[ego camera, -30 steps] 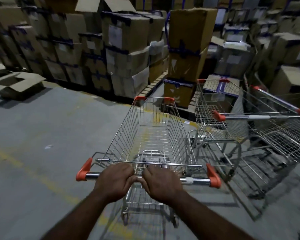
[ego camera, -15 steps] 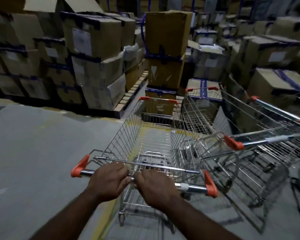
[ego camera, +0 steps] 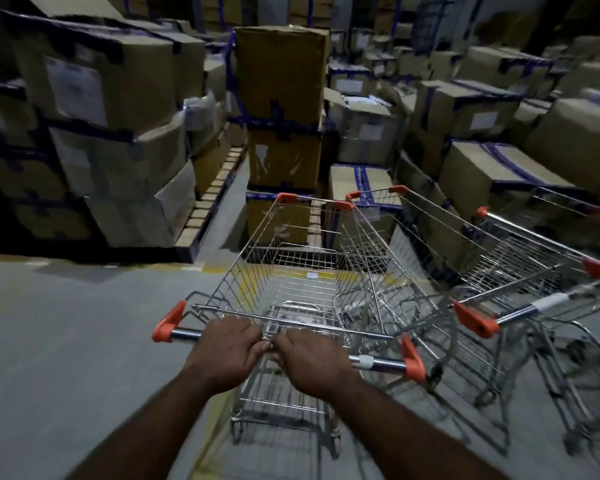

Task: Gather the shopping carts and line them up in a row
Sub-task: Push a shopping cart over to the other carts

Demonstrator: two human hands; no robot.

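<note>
A wire shopping cart with orange corner caps stands right in front of me. My left hand and my right hand grip its chrome handle bar side by side near the middle. Its right side is close against a second cart, and I cannot tell whether they touch. A third cart stands further right, partly cut off by the frame edge. The second cart's handle points toward me.
Stacked cardboard boxes on pallets fill the left and back. A tall box stack rises just beyond the cart's front. More boxes stand behind the carts on the right. Grey concrete floor with a faded yellow line lies to the left.
The cart I hold has rolled forward and right, closing up beside the second cart and nearing the tall box stack. Both hands have kept their grip on the handle.
</note>
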